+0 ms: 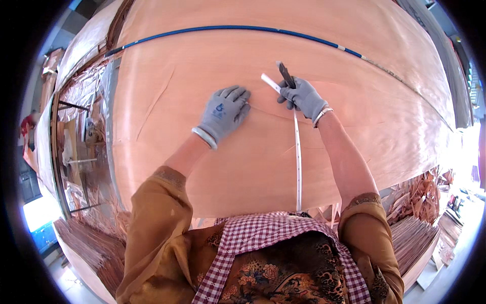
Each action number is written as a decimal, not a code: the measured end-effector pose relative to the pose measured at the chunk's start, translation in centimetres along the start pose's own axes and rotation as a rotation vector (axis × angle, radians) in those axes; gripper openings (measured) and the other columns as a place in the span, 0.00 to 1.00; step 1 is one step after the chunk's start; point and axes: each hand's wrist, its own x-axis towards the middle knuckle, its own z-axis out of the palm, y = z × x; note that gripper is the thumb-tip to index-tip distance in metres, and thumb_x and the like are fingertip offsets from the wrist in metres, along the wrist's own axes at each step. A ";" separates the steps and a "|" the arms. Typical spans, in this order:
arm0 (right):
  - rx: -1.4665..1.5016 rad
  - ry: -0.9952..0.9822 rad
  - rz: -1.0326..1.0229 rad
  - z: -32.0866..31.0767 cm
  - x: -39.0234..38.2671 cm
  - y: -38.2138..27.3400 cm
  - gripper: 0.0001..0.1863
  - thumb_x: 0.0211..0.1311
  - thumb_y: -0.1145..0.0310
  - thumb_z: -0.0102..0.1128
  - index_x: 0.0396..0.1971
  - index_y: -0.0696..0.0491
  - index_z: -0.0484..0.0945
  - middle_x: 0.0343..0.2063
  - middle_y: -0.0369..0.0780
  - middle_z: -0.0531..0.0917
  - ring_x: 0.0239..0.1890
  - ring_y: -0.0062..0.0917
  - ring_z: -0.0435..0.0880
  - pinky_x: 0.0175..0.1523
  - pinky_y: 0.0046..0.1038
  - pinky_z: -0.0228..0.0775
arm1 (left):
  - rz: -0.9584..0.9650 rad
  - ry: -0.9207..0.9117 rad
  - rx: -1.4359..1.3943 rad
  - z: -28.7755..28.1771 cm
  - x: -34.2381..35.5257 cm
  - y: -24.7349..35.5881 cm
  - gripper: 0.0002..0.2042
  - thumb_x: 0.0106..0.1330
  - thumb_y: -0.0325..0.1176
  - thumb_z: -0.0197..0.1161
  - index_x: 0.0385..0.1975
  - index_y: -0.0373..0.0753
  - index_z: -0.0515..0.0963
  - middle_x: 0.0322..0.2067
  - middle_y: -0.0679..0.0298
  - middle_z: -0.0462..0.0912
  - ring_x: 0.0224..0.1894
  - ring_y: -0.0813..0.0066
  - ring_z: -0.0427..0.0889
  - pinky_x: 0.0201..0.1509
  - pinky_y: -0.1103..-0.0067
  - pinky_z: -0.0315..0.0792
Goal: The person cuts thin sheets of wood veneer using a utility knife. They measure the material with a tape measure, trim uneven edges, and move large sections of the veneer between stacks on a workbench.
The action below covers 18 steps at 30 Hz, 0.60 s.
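Observation:
My left hand (223, 114), in a grey glove, lies on a large thin sheet of pinkish wood veneer (217, 172), fingers slightly curved and resting on the surface. To its right, my gloved right hand (301, 96) grips a dark knife-like tool (285, 73) together with a white strip like a measuring tape (271, 81). The strip runs down from that hand toward my body. Creases or splits cross the sheet near both hands.
A long blue rod (228, 28) arcs across the far part of the sheet. A metal frame with plastic film (81, 137) stands at left. Stacks of veneer (91, 248) and torn scraps (415, 197) lie low on both sides. A person in red (28, 126) shows at far left.

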 end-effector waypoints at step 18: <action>0.148 0.363 -0.002 -14.2 -5.6 3.1 0.05 0.59 0.70 0.56 0.28 0.56 0.74 0.22 0.39 0.82 0.19 0.19 0.75 0.23 0.19 0.64 | 0.190 -0.030 0.228 0.6 8.3 6.1 0.21 0.61 0.35 0.53 0.56 0.40 0.69 0.56 0.60 0.70 0.60 0.63 0.66 0.64 0.66 0.57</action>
